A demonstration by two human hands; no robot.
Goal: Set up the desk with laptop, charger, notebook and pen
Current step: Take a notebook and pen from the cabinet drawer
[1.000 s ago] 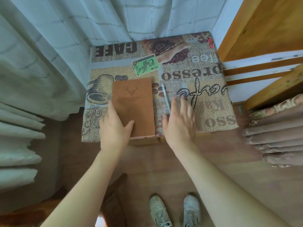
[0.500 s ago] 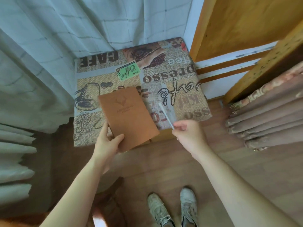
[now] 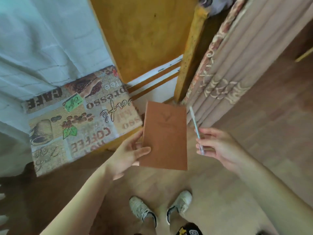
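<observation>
A brown notebook [image 3: 165, 134] with a stamped emblem hangs in the air over the floor, right of the small table. My left hand [image 3: 130, 153] grips its lower left edge, thumb on the cover. My right hand [image 3: 218, 146] pinches a slim clear pen [image 3: 195, 127] that points up and away, just right of the notebook. No laptop or charger is in view.
A low table under a coffee-print cloth [image 3: 81, 122] stands at the left, below a pale curtain [image 3: 42, 39]. A wooden door [image 3: 144, 34] and a pinkish pleated curtain [image 3: 233, 68] rise ahead and to the right. My shoes [image 3: 144, 211] stand on the wood floor.
Both hands lifted the notebook and the pen off the table and carried them right, out over the floor. The view has swung to the right.
</observation>
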